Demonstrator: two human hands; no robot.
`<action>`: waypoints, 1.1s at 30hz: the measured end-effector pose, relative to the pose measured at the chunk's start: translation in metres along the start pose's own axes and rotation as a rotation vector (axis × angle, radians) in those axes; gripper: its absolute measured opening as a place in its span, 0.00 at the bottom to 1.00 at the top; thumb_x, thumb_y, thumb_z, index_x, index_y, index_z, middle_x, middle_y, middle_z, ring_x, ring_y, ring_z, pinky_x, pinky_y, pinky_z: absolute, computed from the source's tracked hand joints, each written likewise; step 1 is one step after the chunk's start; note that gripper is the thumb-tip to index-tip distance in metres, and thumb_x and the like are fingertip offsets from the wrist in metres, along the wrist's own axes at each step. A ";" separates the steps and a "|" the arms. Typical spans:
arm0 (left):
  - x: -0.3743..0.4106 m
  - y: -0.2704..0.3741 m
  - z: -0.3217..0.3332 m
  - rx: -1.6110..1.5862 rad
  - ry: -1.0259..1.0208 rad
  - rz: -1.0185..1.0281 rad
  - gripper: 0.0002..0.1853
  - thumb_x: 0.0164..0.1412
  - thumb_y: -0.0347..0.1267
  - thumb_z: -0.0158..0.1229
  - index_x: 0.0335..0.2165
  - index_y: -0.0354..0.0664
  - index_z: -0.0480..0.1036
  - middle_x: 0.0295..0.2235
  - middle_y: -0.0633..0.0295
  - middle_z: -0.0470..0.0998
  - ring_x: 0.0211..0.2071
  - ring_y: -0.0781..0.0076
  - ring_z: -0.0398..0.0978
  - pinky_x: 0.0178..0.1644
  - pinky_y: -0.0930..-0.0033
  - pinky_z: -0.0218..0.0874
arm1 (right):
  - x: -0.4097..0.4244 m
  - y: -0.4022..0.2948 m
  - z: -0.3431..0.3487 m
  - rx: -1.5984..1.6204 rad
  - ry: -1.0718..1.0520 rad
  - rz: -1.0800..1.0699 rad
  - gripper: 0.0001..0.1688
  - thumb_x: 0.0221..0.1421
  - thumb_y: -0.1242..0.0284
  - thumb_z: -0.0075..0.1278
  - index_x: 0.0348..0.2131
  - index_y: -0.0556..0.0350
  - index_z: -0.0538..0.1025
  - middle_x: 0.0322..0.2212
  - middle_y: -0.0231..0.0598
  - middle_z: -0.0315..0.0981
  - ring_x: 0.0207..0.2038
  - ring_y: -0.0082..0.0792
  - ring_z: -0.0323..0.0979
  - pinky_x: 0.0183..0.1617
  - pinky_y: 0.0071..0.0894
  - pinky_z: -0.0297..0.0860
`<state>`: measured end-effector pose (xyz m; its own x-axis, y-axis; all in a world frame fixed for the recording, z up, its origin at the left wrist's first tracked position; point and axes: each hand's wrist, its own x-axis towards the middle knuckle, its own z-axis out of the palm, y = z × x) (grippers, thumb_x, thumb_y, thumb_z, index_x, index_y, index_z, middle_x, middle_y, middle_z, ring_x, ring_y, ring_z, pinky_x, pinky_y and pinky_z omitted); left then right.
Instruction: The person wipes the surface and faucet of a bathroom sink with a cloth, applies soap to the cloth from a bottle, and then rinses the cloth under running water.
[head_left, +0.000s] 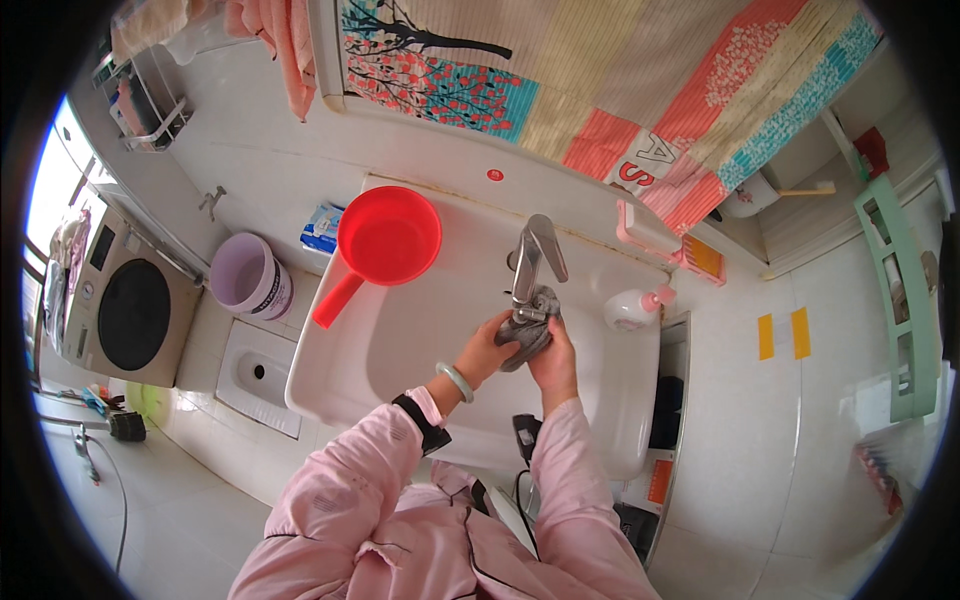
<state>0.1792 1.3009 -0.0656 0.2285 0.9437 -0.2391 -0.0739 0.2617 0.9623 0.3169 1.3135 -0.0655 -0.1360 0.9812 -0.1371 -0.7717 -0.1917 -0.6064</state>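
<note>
Both hands hold a wet-looking grey cloth under the spout of a chrome faucet, above the basin of a white washbasin. My left hand grips the cloth from its left side, thumb across the front. From the right, my right hand closes on the same cloth. Part of the cloth shows behind the spout's end. Whether water runs cannot be made out. A red plastic dipper rests on the basin's left rim. To the right stands a white pump bottle with a pink top.
A pink soap holder is at the back rim. Left of the basin are a lilac bucket, a blue packet, a squat toilet and a washing machine. A patterned curtain hangs behind.
</note>
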 end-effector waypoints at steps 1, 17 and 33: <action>0.001 -0.003 0.002 0.112 0.091 0.149 0.26 0.50 0.25 0.53 0.50 0.40 0.61 0.43 0.57 0.67 0.42 0.67 0.67 0.45 0.69 0.60 | 0.007 0.006 -0.001 0.005 0.013 -0.005 0.24 0.58 0.64 0.37 0.51 0.55 0.58 0.44 0.38 0.65 0.44 0.37 0.67 0.48 0.37 0.64; 0.041 0.029 0.003 0.684 0.347 0.275 0.15 0.48 0.43 0.56 0.25 0.41 0.75 0.32 0.58 0.72 0.40 0.58 0.66 0.42 0.57 0.55 | -0.002 -0.014 0.017 -0.155 0.254 0.141 0.24 0.55 0.60 0.44 0.43 0.62 0.66 0.40 0.41 0.68 0.43 0.33 0.67 0.46 0.33 0.65; 0.008 0.011 -0.038 0.294 0.326 0.094 0.16 0.56 0.37 0.50 0.33 0.32 0.71 0.25 0.57 0.72 0.30 0.68 0.70 0.35 0.71 0.60 | 0.073 -0.098 0.027 -0.456 0.206 0.096 0.16 0.51 0.68 0.50 0.35 0.64 0.72 0.31 0.36 0.72 0.33 0.25 0.69 0.39 0.28 0.66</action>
<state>0.1432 1.3190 -0.0622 -0.0875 0.9874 -0.1316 0.2106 0.1474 0.9664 0.3658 1.4043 0.0055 -0.0323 0.9423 -0.3331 -0.4058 -0.3169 -0.8573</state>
